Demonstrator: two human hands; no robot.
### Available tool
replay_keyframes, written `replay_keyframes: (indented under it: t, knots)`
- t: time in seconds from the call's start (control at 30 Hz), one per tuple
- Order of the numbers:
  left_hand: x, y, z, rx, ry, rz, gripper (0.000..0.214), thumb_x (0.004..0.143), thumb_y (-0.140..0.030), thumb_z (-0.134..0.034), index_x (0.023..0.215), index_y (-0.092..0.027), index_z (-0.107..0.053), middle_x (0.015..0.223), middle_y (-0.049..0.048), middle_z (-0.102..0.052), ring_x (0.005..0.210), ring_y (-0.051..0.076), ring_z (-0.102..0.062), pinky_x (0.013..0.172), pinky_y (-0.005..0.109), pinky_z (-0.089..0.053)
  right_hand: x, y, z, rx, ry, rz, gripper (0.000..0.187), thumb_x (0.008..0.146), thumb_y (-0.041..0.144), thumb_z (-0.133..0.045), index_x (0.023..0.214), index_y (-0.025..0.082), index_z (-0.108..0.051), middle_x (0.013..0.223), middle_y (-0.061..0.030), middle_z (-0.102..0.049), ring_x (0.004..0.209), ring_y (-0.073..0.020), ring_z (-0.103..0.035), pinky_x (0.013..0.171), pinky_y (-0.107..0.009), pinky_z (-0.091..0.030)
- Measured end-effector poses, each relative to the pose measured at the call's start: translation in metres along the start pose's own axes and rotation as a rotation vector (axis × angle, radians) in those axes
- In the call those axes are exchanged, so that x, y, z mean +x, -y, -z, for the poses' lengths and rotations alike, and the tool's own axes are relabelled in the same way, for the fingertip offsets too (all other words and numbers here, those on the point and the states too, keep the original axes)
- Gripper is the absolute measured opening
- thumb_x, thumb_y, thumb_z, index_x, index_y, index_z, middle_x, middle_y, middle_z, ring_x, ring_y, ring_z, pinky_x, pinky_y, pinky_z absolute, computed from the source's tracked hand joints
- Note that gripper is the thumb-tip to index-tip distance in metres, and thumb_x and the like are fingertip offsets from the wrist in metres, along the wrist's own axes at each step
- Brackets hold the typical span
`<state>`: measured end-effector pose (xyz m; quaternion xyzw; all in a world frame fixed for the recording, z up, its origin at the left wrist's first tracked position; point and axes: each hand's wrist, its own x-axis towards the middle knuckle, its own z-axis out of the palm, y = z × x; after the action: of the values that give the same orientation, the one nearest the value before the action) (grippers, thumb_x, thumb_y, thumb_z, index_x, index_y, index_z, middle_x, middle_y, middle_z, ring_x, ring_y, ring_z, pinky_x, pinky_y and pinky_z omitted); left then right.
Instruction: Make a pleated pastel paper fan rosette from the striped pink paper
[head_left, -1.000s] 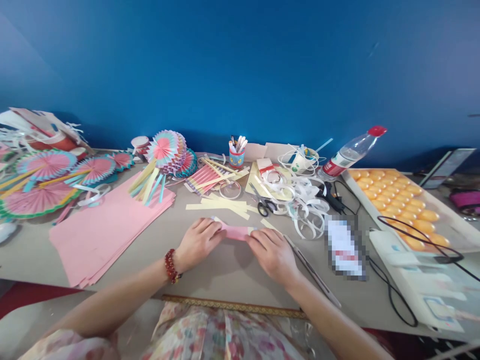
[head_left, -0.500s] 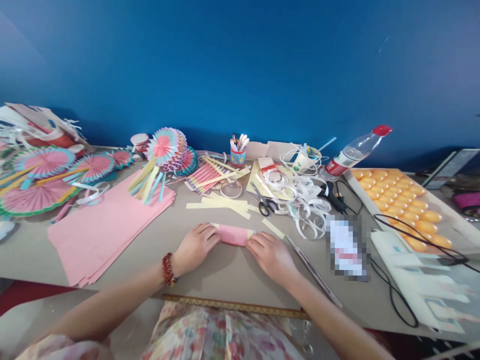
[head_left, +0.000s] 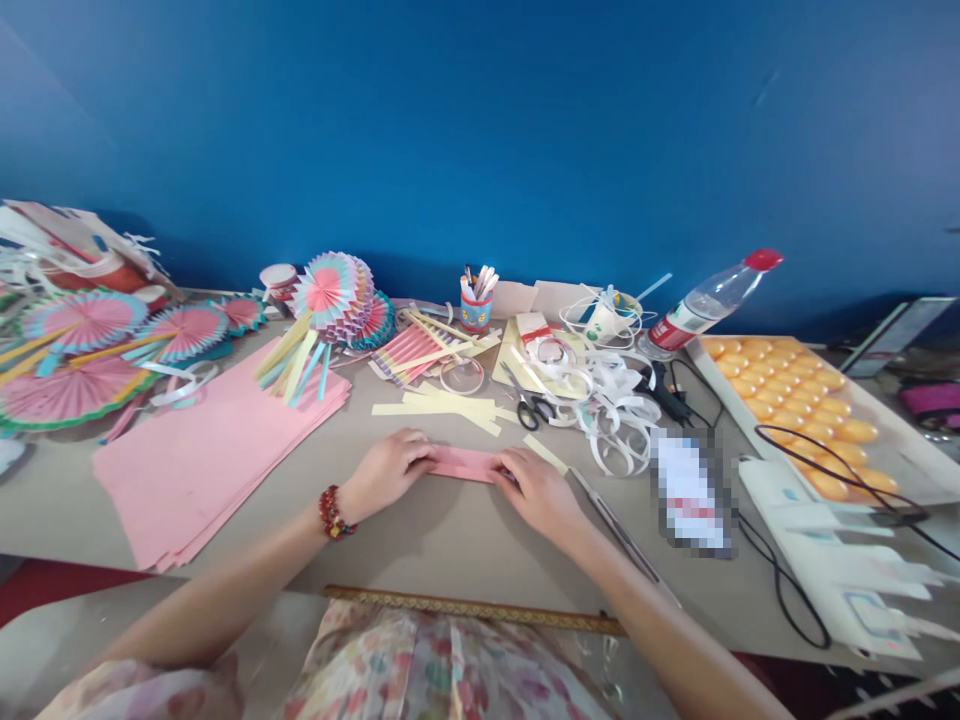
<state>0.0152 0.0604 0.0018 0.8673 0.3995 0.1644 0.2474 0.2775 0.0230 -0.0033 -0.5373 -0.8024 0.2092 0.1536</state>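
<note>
Between my two hands lies a narrow folded pink paper strip [head_left: 463, 463], just above the tabletop or resting on it; I cannot tell which. My left hand [head_left: 386, 474] is closed on its left end, thumb and fingers pinching. At the right end my right hand [head_left: 536, 492] pinches the paper in the same way. Pale yellow paper strips [head_left: 442, 408] lie crossed just beyond the pink one. Black-handled scissors [head_left: 534, 410] rest behind my right hand. A slim metal utility knife [head_left: 622, 535] lies along my right forearm.
Left are stacked pink sheets [head_left: 202, 460] and pleated paper fans [head_left: 184, 335]. Farther back stand a pen cup [head_left: 476, 310] and curled white strips [head_left: 615, 400]. A plastic bottle [head_left: 705, 305] leans near a box of orange balls [head_left: 795, 400], with a power strip [head_left: 832, 560] and black cables.
The pink paper has turned in my hands: its pale yellow end patches no longer show and it looks flatter. Both hands have shifted slightly up and still grip its ends.
</note>
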Motion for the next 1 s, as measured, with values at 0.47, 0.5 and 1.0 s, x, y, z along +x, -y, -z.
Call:
replay_keyframes:
  t: [0.47, 0.5, 1.0]
  knots:
    - [0.012, 0.017, 0.009, -0.124, 0.117, 0.043, 0.023, 0.095, -0.033, -0.051, 0.085, -0.019, -0.066, 0.086, 0.0023, -0.067, 0.080, 0.016, -0.061, 0.075, 0.026, -0.044, 0.015, 0.005, 0.011, -0.040, 0.100, -0.061, 0.015, 0.095, 0.027, -0.051, 0.084, 0.022, -0.060, 0.088, -0.0022, -0.068, 0.082, -0.0169, -0.062, 0.068, -0.026, -0.039]
    - [0.013, 0.017, 0.008, -0.123, 0.117, 0.030, 0.023, 0.095, -0.033, -0.051, 0.084, -0.019, -0.066, 0.086, 0.0023, -0.067, 0.081, 0.016, -0.062, 0.075, 0.026, -0.044, 0.015, 0.005, 0.011, -0.039, 0.101, -0.059, 0.015, 0.095, 0.027, -0.051, 0.084, 0.022, -0.060, 0.088, -0.0023, -0.068, 0.082, -0.0169, -0.062, 0.068, -0.026, -0.039]
    - [0.017, 0.024, 0.008, -0.089, 0.117, -0.061, 0.023, 0.095, -0.033, -0.052, 0.084, -0.019, -0.065, 0.084, 0.0021, -0.065, 0.083, 0.017, -0.059, 0.079, 0.027, -0.043, 0.016, 0.006, 0.012, -0.027, 0.103, -0.062, 0.014, 0.094, 0.026, -0.052, 0.084, 0.022, -0.060, 0.088, -0.0014, -0.069, 0.080, -0.0160, -0.062, 0.068, -0.025, -0.038]
